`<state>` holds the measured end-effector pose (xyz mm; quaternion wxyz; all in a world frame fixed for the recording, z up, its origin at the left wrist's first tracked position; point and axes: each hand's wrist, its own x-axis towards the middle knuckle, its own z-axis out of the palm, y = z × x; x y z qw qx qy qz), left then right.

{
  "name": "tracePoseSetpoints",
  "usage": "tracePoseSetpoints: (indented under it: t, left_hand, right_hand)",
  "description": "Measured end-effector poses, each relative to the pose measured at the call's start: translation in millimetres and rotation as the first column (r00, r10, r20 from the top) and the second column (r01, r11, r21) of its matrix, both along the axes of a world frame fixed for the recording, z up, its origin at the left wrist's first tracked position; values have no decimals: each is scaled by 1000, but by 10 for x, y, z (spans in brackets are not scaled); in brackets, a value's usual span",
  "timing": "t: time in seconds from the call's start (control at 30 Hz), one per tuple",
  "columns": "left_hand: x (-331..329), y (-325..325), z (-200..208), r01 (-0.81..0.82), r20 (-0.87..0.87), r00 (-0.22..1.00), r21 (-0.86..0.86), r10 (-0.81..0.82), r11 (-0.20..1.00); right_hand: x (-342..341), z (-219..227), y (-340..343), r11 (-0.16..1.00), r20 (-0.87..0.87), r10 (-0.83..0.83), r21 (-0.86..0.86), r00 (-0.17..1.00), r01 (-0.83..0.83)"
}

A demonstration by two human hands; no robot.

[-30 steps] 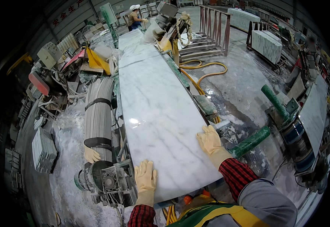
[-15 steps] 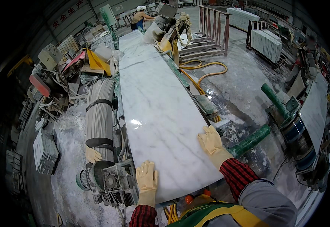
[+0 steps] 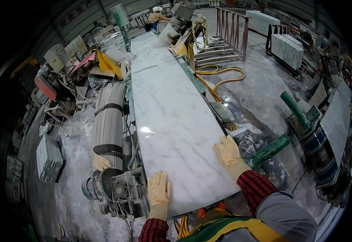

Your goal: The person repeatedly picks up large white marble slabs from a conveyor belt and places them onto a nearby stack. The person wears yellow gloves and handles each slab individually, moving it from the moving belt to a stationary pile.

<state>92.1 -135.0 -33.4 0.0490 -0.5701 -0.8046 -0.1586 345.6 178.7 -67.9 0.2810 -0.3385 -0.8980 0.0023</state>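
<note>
Marble slab (image 3: 172, 117) under both flat gloved hands.

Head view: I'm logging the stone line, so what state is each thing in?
Marble slab: flat on the line, wet sheen.
Left hand: gloved, flat on the slab's near end.
Right hand: gloved, flat at its right edge.
Yellow hose: looped on the wet floor.

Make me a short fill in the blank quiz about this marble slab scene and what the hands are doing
1. Both gloved hands, the left hand and the right hand, rest flat on a long white ____ slab.
2. The gloves are pale ____.
3. The coiled hose on the wet floor is ____.

Missing words: marble; yellow; yellow
</note>
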Motion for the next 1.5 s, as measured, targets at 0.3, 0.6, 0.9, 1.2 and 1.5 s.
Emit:
tracePoseSetpoints:
  t: [0.3, 0.6, 0.9, 1.2, 1.5]
  left_hand:
    - [15, -57, -20, 5, 13, 1000, 3, -5, 1000]
    - [64, -87, -20, 10, -13, 1000, 5, -10, 1000]
    - [91, -142, -48, 23, -29, 999, 56, -21, 998]
    - [153, -168, 11, 29, -51, 998, 70, -25, 997]
    - [164, -227, -37, 28, -45, 999, 61, -25, 998]
  right_hand:
    - [20, 120, -97, 998, 111, -55, -6, 992, 57]
    - [94, 7, -101, 999, 111, -46, -1, 993, 46]
    - [130, 6, -150, 997, 153, -76, -1, 985, 77]
    - [171, 27, -191, 996, 223, -83, -16, 971, 89]
    - [206, -15, -218, 998, 154, -55, 23, 987, 53]
